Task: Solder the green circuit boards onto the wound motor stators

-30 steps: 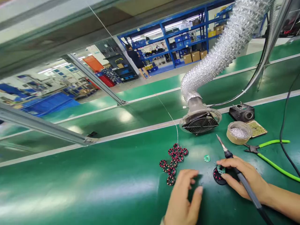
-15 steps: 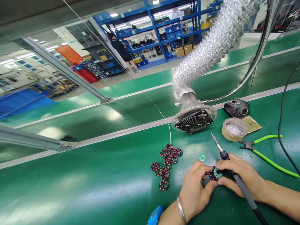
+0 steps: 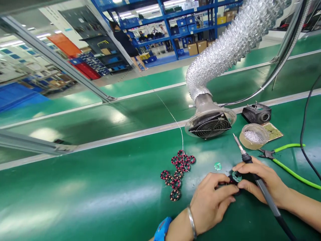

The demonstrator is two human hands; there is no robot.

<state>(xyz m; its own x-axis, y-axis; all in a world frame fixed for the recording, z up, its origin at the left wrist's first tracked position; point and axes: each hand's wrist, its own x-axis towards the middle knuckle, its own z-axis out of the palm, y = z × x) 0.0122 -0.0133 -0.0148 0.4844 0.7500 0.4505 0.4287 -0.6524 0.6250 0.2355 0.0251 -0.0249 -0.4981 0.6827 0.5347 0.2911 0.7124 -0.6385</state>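
A small wound motor stator (image 3: 232, 181) sits between my two hands, partly hidden by fingers. On its face lies a ring-shaped green circuit board (image 3: 237, 176). My left hand (image 3: 213, 197) has its fingers closed at the stator's left side. Thumb and index finger of my right hand (image 3: 268, 182) pinch the board and stator from the right. The same hand carries a soldering iron (image 3: 264, 190), its tip pointing up and away, off the stator. Just beyond my fingers a loose green circuit board (image 3: 218, 166) rests on the mat.
Several stators (image 3: 176, 183) lie left of my hands, with a thin solder wire (image 3: 182, 140) hanging down to them. A fume extractor (image 3: 212, 127) stands ahead. Rightward are a tub of metal shavings (image 3: 253, 136), a sponge (image 3: 273, 131), a black holder (image 3: 257, 113) and green-handled cutters (image 3: 288, 166).
Both hands and the stator have shifted slightly right in view. My left fingers have moved over the stator's near side, covering more of it. The view itself has tilted a little.
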